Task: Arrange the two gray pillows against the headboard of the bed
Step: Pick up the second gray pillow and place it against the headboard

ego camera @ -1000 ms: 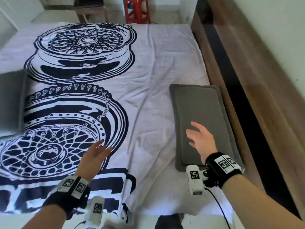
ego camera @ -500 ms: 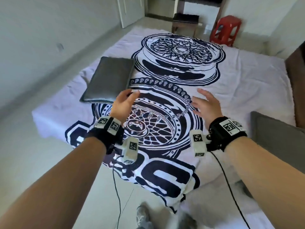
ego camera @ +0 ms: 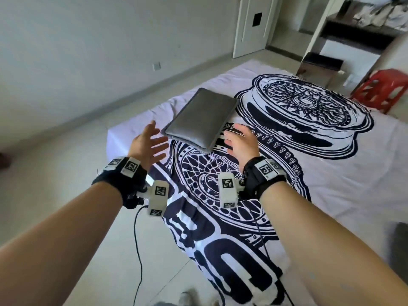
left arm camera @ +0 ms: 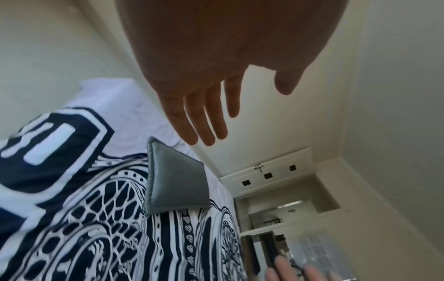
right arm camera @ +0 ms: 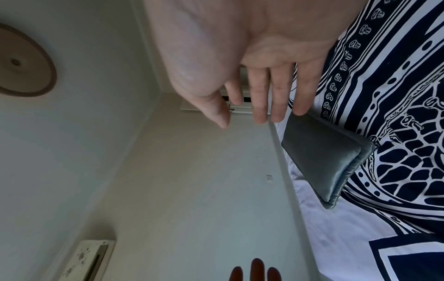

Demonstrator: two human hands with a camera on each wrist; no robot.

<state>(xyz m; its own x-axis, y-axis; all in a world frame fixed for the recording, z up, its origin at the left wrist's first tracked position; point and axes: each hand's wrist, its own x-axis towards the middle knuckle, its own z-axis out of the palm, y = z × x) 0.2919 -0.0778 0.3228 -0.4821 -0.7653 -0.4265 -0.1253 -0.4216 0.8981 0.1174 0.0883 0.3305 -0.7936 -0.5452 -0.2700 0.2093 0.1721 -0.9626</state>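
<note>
A flat gray pillow (ego camera: 202, 117) (left arm camera: 176, 182) (right arm camera: 323, 157) lies on the bed (ego camera: 331, 177), which has a white sheet printed with dark wheel rims. My left hand (ego camera: 149, 144) (left arm camera: 211, 106) hovers open just left of the pillow's near corner, fingers straight and palm turned inward. My right hand (ego camera: 240, 140) (right arm camera: 252, 98) hovers open at the pillow's right near edge, fingers spread. Neither hand touches the pillow. A dark gray patch at the right edge of the head view may be the second pillow (ego camera: 400, 244). The headboard is out of view.
A red plastic stool (ego camera: 384, 87) and a dark wooden stool (ego camera: 320, 65) stand past the far end of the bed. A white door (ego camera: 254, 23) is at the back. Tiled floor (ego camera: 55, 151) runs along the bed's left side below a plain wall.
My view has swung left from the pillow by the headboard to the one on the bed's left side. Both hands have moved forward and now flank its near end.
</note>
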